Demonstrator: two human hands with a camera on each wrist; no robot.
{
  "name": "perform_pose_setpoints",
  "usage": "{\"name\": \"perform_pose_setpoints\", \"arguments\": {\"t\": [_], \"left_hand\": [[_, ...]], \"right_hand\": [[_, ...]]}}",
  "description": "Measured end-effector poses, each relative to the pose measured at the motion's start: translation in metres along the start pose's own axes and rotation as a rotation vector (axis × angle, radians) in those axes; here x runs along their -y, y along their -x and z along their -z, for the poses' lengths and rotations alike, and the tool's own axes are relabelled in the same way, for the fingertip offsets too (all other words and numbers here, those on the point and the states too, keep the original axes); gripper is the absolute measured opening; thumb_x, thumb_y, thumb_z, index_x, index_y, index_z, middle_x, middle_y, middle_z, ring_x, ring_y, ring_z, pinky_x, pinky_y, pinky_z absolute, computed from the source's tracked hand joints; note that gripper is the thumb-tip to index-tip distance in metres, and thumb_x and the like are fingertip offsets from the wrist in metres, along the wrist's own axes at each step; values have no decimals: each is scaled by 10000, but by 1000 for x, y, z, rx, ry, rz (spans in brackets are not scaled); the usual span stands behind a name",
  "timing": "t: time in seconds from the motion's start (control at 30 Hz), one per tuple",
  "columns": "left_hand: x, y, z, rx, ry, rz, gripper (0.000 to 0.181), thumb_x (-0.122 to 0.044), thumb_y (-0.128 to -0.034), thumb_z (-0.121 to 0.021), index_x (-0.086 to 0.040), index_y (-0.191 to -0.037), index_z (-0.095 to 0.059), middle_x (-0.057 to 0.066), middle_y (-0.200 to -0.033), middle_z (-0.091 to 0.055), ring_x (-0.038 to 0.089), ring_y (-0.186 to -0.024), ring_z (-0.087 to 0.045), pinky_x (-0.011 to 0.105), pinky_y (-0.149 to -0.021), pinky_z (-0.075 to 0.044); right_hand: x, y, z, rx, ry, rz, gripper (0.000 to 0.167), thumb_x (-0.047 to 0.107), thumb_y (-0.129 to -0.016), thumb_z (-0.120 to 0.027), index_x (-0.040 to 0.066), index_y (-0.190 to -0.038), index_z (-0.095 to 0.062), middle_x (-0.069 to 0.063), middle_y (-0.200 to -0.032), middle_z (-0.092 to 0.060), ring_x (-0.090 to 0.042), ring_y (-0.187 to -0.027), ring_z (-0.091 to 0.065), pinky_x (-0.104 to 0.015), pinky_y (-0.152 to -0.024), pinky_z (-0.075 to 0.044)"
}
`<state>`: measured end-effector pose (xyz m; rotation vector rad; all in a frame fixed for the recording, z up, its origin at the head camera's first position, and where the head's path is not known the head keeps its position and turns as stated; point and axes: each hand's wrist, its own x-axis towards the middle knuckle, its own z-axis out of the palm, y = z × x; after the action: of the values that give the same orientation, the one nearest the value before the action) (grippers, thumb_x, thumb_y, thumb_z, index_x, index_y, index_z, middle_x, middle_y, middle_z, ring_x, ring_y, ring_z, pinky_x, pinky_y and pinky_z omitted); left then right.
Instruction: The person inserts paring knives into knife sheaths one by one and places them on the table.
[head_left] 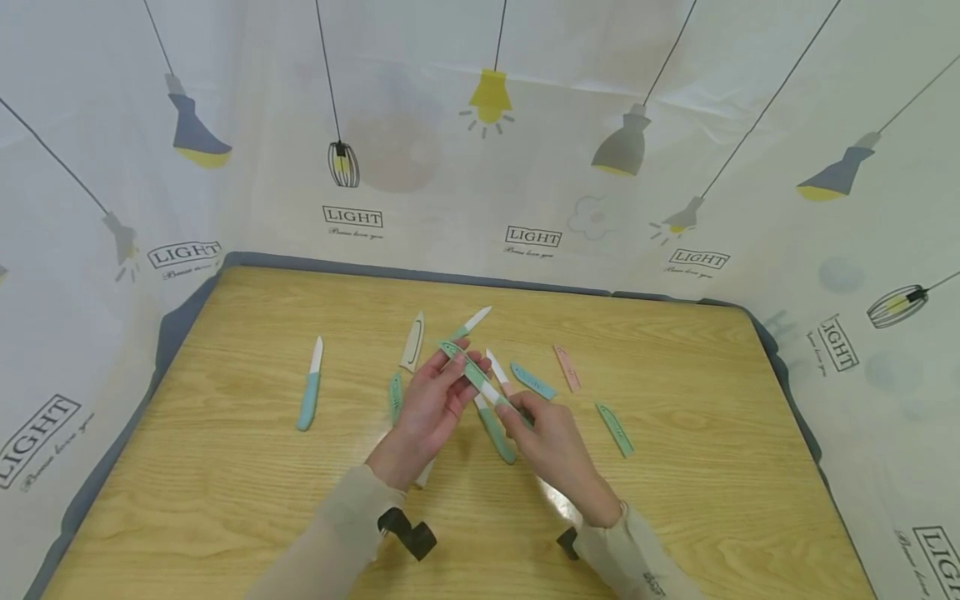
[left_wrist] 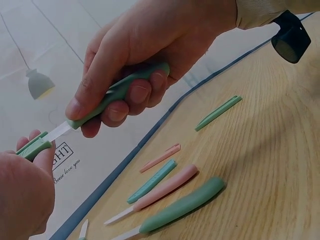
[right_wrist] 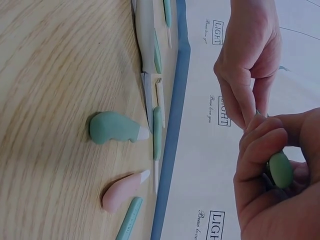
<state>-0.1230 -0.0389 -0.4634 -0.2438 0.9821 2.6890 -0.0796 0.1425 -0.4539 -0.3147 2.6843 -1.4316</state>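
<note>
My left hand [head_left: 429,404] holds a green blade sheath [head_left: 472,372] between thumb and fingers, above the middle of the table. The right hand [head_left: 553,440] grips a small knife by its green handle [left_wrist: 117,95], fingers curled round it. Its white blade [left_wrist: 60,131] points into the sheath's mouth; part of the blade still shows between handle and sheath. On the table below the hands lie another green-handled knife [head_left: 497,435] and a pink-handled knife [left_wrist: 167,187]. In the right wrist view the held handle's butt end [right_wrist: 281,170] shows inside the right fist.
A blue knife [head_left: 309,398] lies at left. Beyond the left hand are a cream sheath [head_left: 412,343] and a green knife [head_left: 472,322]. Blue [head_left: 533,381], pink [head_left: 567,369] and green [head_left: 615,430] sheaths lie to the right. A pale-handled knife [right_wrist: 145,37] is near the left forearm.
</note>
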Motion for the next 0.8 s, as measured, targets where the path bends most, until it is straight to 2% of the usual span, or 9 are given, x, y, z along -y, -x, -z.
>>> {"name": "perform_pose_setpoints", "arguments": {"t": [0.17, 0.37, 0.8], "left_hand": [[4, 2, -1, 17, 9, 1, 233, -45, -1104, -442, -39, -1319, -532, 74, -1094, -651, 180, -1012, -706, 313, -983, -568], [6, 3, -2, 9, 16, 0, 236, -45, -1104, -443, -38, -1319, -538, 81, -1108, -642, 182, -1015, -704, 315, -987, -566], [11, 4, -4, 8, -38, 6, 241, -41, -1110, -425, -13, -1337, -500, 77, -1111, -643, 181, -1044, -699, 324, -992, -564]], "right_hand": [[1, 0, -1, -1, -2, -3, 181, 186, -1043, -645, 23, -1057, -722, 61, -725, -629, -77, -533, -479, -217, -448, -381], [1, -1, -2, -6, -6, -7, 188, 200, -1043, -648, 28, -1053, -724, 59, -724, -633, -86, -552, -507, -223, -452, -391], [4, -4, -3, -13, -14, -10, 162, 190, -1040, -651, 45, -1035, -722, 29, -712, -632, -99, -556, -536, -228, -468, -417]]}}
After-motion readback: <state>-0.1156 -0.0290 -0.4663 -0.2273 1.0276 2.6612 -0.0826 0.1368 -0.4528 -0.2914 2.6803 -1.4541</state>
